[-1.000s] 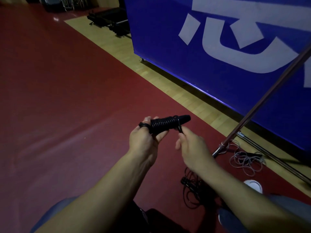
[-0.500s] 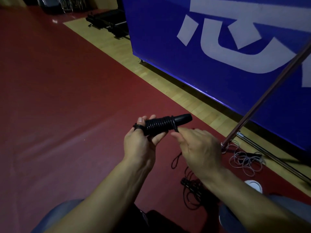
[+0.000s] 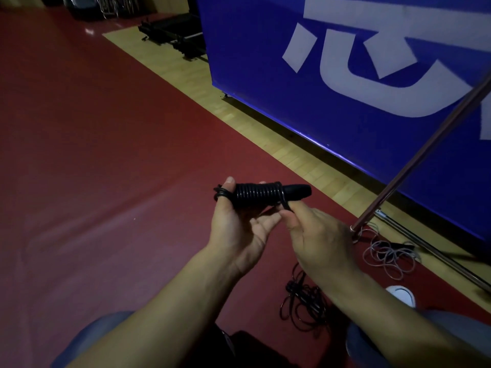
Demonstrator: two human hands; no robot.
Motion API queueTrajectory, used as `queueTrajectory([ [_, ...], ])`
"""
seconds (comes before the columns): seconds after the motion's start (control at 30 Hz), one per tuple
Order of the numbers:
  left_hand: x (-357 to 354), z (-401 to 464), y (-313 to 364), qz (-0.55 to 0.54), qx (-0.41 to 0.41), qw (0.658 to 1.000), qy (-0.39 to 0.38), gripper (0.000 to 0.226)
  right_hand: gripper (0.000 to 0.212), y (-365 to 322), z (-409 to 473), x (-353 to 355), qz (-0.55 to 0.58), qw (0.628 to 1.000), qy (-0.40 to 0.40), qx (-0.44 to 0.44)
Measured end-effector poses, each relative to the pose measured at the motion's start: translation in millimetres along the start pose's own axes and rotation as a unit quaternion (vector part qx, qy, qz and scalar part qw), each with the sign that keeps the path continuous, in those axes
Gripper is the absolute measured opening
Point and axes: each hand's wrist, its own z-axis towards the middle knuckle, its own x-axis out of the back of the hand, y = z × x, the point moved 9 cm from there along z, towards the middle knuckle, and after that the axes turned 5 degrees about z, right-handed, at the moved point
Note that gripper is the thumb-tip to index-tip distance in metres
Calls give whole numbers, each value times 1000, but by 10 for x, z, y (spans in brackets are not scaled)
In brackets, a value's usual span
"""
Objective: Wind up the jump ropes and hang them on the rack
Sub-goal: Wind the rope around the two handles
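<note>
A black jump rope (image 3: 265, 195) lies across the fingers of my left hand (image 3: 239, 229), its cord coiled tightly around the handles, a loop round my thumb. My right hand (image 3: 316, 243) pinches the cord's free end just under the coil at its right side. A second black jump rope (image 3: 303, 306) lies tangled on the red floor below my right forearm. A pale grey rope (image 3: 388, 253) lies in loose loops by the foot of the rack's slanted metal pole (image 3: 425, 152).
A blue banner wall (image 3: 345, 75) with white lettering stands on the right behind a strip of wooden floor (image 3: 265, 139). The rack's base bar (image 3: 430, 251) runs along the floor. Dark equipment (image 3: 172, 35) sits far back. My knees and a white shoe (image 3: 401, 294) are low in view.
My right hand has shifted from beside the coil's right end to under it, holding the cord's end close to the coil. The left hand's fingers have opened a little beneath the bundle.
</note>
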Motion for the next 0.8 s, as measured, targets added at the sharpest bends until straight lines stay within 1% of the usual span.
queueTrajectory([
  [0.03, 7, 20, 31, 14, -24, 1000, 9, 57, 35, 52, -27, -75, 11, 999, -23, -39],
  [0.07, 24, 39, 61, 29, -49, 998, 24, 47, 32, 131, -72, -170, 44, 993, -53, -100],
  [0.1, 56, 60, 105, 38, -72, 996, 44, 38, 29, 222, -133, -280, 104, 975, -84, -178],
  [0.17, 124, 97, 245, 36, -110, 990, 85, 24, 29, 366, -275, -496, 202, 912, -147, -325],
  [0.2, 151, 120, 322, 24, -123, 987, 99, 21, 31, 384, -321, -581, 216, 890, -182, -357],
  [0.27, 192, 175, 447, 8, -133, 985, 112, 17, 31, 376, -361, -710, 233, 867, -243, -367],
  [0.33, 209, 231, 523, 0, -135, 984, 116, 17, 29, 365, -362, -796, 262, 845, -279, -375],
  [0.4, 205, 283, 577, 2, -136, 984, 113, 26, 30, 353, -370, -851, 257, 832, -323, -370],
  [0.47, 179, 336, 601, 12, -132, 986, 101, 37, 26, 341, -400, -892, 264, 818, -356, -368],
  [0.5, 156, 357, 585, 14, -124, 988, 89, 40, 22, 350, -436, -911, 292, 799, -353, -390],
  [0.57, 81, 371, 498, 13, -96, 994, 52, 50, 19, 399, -566, -987, 353, 739, -341, -463],
  [0.63, 9, 379, 421, 10, -75, 997, 17, 56, 29, 480, -692, -1065, 380, 684, -312, -539],
  [0.67, 6, 394, 424, 7, -73, 997, 10, 56, 33, 554, -710, -1079, 391, 670, -271, -570],
  [0.7, 25, 410, 454, -2, -76, 997, 16, 54, 34, 652, -692, -1071, 402, 670, -216, -586],
  [0.73, 81, 440, 512, -20, -83, 996, 31, 50, 33, 741, -638, -1032, 402, 687, -164, -582],
  [0.77, 148, 468, 578, -45, -89, 994, 49, 47, 30, 816, -561, -963, 386, 720, -122, -563],
  [0.8, 227, 504, 651, -74, -94, 991, 68, 47, 26, 863, -475, -873, 361, 763, -89, -529],
])
